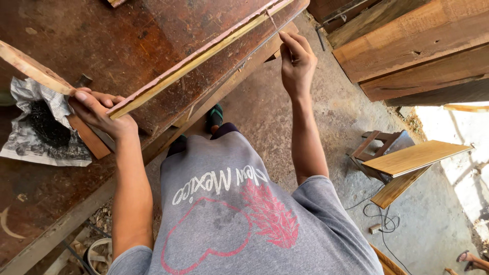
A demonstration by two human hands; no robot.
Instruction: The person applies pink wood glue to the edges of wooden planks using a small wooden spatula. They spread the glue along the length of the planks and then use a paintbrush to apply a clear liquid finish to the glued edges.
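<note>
Bench [127,40]: worn brown wood.
Strip [204,56]: on bench, long, thin, probably light, whippy (grip both ends).
Left hand [99,114]: fingers clamped on strip's near end.
Right hand [298,61]: fingertips pinched together at far end.

soft, even daylight under shade; the floor [473,132] at right is blown out to white glare. shadows are faint. focus is sharp, with wide-angle bending at the edges.

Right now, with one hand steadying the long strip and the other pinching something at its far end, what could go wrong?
The long wooden strip lies along the workbench edge, held only by the left hand; it might slide off. The right hand pinches a thin sliver; splinters seem possible. A cable on the floor could trip someone.
</note>
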